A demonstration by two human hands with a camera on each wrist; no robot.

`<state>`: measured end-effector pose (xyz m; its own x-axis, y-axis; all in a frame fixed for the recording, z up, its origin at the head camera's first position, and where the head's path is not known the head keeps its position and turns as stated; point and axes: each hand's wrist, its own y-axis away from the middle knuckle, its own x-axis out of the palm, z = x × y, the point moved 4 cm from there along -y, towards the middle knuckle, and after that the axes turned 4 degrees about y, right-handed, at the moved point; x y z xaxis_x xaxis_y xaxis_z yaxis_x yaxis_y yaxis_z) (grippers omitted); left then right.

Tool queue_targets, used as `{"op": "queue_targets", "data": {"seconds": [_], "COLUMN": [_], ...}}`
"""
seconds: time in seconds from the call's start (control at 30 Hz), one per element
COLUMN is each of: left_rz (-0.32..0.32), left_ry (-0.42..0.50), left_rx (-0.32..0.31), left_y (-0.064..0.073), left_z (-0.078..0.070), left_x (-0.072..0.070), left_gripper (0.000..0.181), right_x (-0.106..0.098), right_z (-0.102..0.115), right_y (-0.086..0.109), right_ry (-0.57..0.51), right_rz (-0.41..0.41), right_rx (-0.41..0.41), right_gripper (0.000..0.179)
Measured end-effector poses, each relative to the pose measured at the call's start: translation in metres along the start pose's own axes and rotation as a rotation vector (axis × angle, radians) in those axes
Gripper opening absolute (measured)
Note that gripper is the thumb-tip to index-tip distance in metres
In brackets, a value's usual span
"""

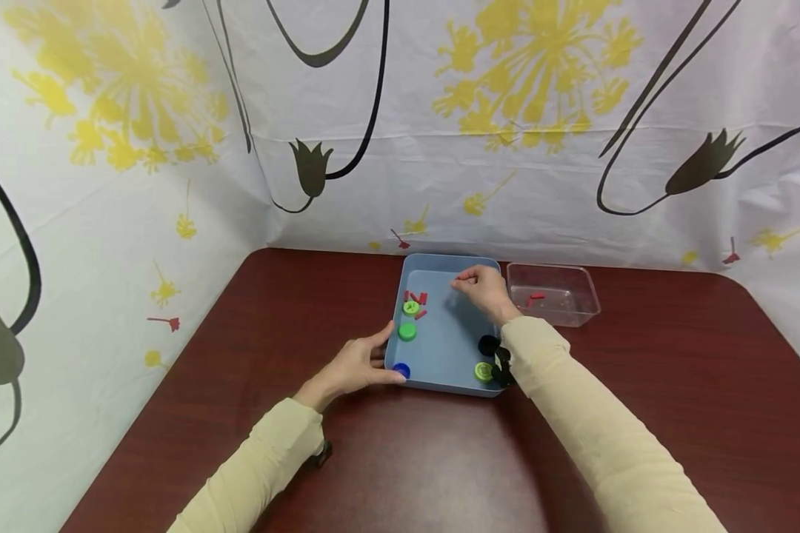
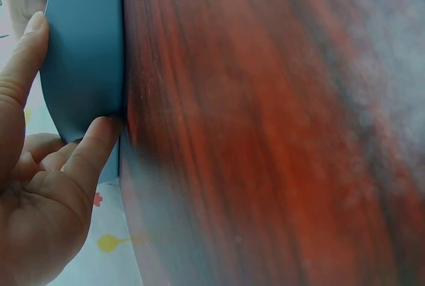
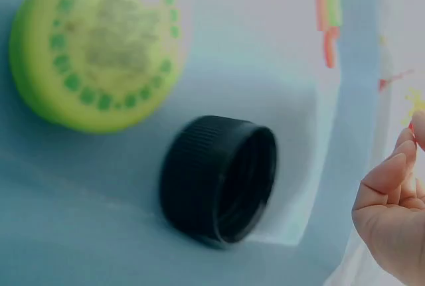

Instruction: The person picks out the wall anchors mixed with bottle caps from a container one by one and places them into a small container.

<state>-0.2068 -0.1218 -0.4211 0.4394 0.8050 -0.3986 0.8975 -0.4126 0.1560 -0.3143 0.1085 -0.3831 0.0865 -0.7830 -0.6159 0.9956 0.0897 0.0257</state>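
Observation:
A light blue tray [image 1: 450, 348] holds bottle caps and several small red sticks [image 1: 421, 314]. At its near left corner my left hand [image 1: 353, 365] grips the wall, thumb along the near side and fingers at the left side. Over the tray's far right part, my right hand [image 1: 485, 291] pinches a small red stick [image 1: 459, 278], mostly hidden by the fingertips. The red sticks lie around a light green cap [image 1: 410, 307] on the left; a green cap [image 1: 407, 332] and a blue cap [image 1: 401, 369] sit nearer me.
Right of the tray stands a clear plastic box [image 1: 578, 300] with a few red sticks [image 1: 537, 295] inside. Under my right forearm are a black cap [image 3: 212, 180] on its side and a yellow-green cap [image 3: 99, 54]. Patterned cloth [image 1: 400, 170] hangs behind the brown table [image 1: 307, 296].

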Motion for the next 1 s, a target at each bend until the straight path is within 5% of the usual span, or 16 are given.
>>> {"op": "queue_targets", "data": {"seconds": [0.17, 0.33, 0.57, 1.0], "left_rz": [-0.002, -0.003, -0.002, -0.003], "left_ry": [-0.011, -0.012, -0.008, 0.002], "left_rx": [0.001, 0.014, 0.01, 0.01], "left_y": [0.0, -0.001, 0.0, 0.0], "left_z": [0.003, 0.004, 0.004, 0.003], "left_x": [-0.001, 0.0, 0.0, 0.0], "left_gripper": [0.102, 0.101, 0.102, 0.102], "right_x": [-0.02, -0.049, -0.084, -0.086], "right_z": [-0.002, -0.007, -0.031, -0.066], "right_y": [0.002, 0.004, 0.017, 0.02], "right_ry": [-0.163, -0.19, -0.017, 0.15], "right_rz": [-0.055, -0.186, -0.351, -0.368], "right_rx": [0.053, 0.026, -0.015, 0.046], "right_gripper": [0.031, 0.032, 0.032, 0.03]}}
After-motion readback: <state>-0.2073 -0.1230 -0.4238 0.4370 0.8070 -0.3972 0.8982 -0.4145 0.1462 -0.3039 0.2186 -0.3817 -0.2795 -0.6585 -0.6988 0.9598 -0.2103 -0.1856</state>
